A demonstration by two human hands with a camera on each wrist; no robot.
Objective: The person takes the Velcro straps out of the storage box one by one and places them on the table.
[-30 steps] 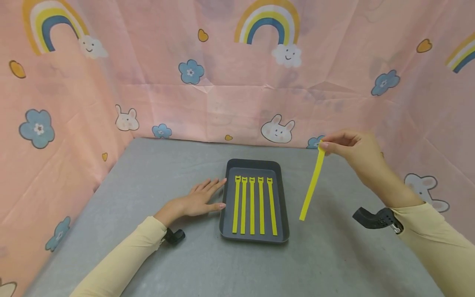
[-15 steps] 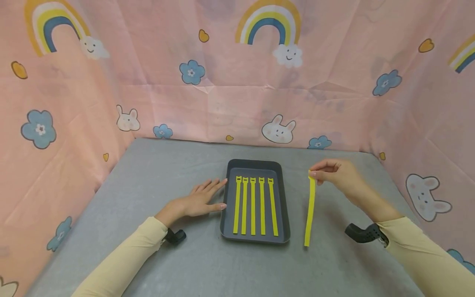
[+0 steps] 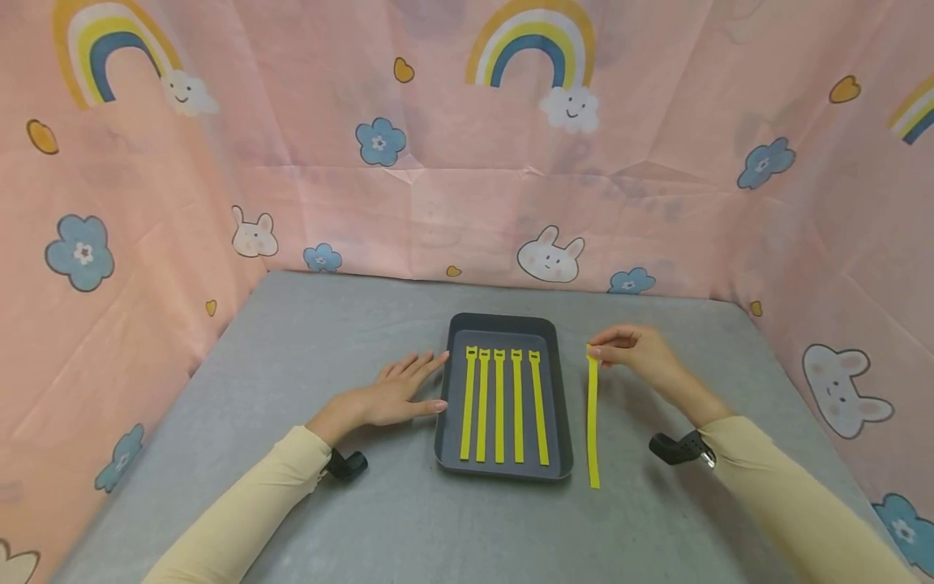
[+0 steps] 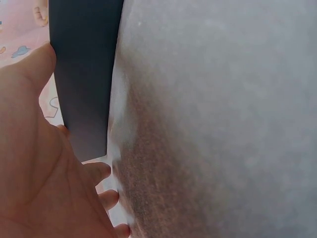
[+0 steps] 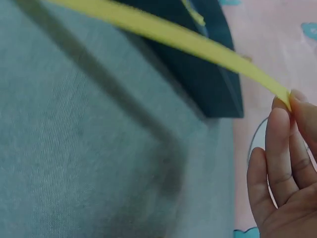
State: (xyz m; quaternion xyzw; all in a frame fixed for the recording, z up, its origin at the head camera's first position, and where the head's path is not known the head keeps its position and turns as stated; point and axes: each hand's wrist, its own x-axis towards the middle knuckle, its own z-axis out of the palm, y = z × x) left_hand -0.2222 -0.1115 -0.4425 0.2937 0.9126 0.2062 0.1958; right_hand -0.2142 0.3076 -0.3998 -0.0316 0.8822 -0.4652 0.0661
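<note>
My right hand pinches the slotted end of a yellow hook-and-loop cable tie between thumb and fingertips. The tie hangs down just right of the dark grey tray. In the right wrist view, the held cable tie stretches away from the pinch, above its shadow on the cloth. Several more yellow cable ties lie side by side inside the tray, slotted heads at the far end. My left hand has its fingers spread at the tray's left side, thumb and fingertip right at the rim.
Grey cloth covers the table beneath the tray. A pink patterned curtain encloses the back and both sides. Black wrist mounts stick out below each cuff.
My right hand has come down and leftward, bringing the cable tie from well right of the tray to close beside its right edge. The left hand and tray have stayed put.
</note>
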